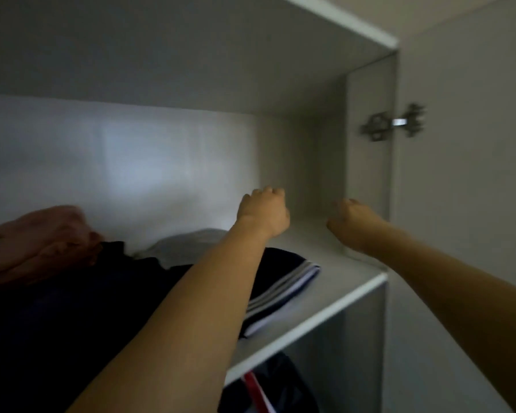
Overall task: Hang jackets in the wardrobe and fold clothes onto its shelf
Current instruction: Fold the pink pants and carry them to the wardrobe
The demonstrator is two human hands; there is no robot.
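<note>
Nearest you, below the white laminate shelf board (307,320), one dark hanging garment with a red and white stripe (268,389) shows in the lower compartment, under your left forearm.

On the shelf you have four pieces of clothing to count. One large black garment (57,308) spreads across the left part of the shelf, beneath your left forearm and well short of your fingers. One folded dark navy garment with white stripes (283,281) lies to the right of it, its striped edge facing the bare strip of shelf; it sits nearer to you than both sets of fingers. One pale grey folded piece (191,242) lies behind the navy one, just left of your left wrist. One crumpled salmon-pink garment (39,236) sits at the far left, well apart from either hand.

Your two hands reach deep over the bare right end of the shelf. Your left hand (264,211) is raised, the fingers curled into a fist with the knuckles uppermost; nothing shows in its grip. Your right hand (350,222) is low over the shelf near the side wall, the fingers bent forward and loosely together, again with no cloth visible in them; whether the fingertips touch the board you cannot tell.

Beyond your right fingers, one metal door hinge (393,123) joins the side panel to the open white door (465,174).
</note>
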